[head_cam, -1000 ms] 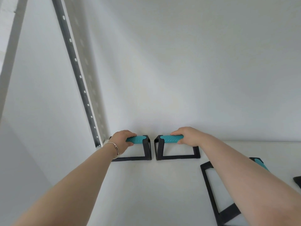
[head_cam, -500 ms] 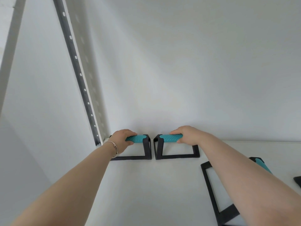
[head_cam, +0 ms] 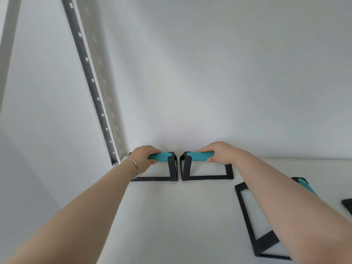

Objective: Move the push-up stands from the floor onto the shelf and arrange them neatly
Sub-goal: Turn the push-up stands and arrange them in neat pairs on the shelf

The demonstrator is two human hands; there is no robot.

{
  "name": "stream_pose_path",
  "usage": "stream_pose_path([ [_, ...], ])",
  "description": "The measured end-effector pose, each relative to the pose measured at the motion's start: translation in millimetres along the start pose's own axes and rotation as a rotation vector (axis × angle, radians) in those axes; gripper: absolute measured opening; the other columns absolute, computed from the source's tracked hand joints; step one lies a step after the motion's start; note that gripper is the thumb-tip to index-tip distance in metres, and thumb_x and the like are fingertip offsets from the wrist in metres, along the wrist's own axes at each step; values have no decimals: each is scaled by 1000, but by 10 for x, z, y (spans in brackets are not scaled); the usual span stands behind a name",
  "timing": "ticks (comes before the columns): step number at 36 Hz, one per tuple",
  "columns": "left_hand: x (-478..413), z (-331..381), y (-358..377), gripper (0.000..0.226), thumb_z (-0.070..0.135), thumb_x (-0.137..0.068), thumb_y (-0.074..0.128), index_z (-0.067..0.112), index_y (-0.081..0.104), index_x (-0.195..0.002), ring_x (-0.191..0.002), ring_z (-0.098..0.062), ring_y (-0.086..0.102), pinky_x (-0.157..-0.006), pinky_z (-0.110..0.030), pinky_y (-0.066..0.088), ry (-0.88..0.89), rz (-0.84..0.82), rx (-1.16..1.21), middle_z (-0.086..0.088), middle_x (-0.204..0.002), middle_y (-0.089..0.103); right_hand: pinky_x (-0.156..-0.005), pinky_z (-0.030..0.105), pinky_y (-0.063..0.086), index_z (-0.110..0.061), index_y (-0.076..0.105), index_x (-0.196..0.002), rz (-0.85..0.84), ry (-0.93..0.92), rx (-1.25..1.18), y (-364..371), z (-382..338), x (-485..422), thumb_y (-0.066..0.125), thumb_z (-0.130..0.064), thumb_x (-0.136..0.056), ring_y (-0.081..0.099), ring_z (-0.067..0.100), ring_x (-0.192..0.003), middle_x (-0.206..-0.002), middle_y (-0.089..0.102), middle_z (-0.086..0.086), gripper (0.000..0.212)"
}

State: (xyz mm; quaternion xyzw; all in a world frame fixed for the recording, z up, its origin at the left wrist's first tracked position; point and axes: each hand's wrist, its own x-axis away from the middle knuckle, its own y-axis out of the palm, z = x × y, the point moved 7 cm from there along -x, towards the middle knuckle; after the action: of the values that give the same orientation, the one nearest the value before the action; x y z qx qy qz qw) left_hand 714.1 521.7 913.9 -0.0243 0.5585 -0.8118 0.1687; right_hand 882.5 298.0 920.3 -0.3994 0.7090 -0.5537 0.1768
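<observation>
Left push-up stand [head_cam: 172, 166]: upright at the white shelf's [head_cam: 171, 216] back left corner, teal handle crosswise, left hand [head_cam: 144, 159] closed round it. Right push-up stand [head_cam: 207, 167]: just beside it, handle in line, right hand [head_cam: 219, 152] closed over its right end. Third push-up stand [head_cam: 247, 216]: nearer right, lying angled under the forearm. Bracelet [head_cam: 134, 167]: left wrist.

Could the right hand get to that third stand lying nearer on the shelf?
Probably yes. The right hand grips the back right stand, but the third stand lies right beneath that forearm with nothing on it; the hand must let go first.
</observation>
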Motion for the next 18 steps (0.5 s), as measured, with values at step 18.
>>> stream_pose_path([
  [18, -10, 15, -7, 39, 12, -88, 64, 24, 61, -126, -111, -19, 54, -100, -28, 40, -12, 13, 12, 4, -119, 62, -106, 30, 37, -31, 50, -140, 4, 14, 51, -1, -49, 24, 63, -16, -91, 47, 19, -127, -142, 50, -3, 53],
])
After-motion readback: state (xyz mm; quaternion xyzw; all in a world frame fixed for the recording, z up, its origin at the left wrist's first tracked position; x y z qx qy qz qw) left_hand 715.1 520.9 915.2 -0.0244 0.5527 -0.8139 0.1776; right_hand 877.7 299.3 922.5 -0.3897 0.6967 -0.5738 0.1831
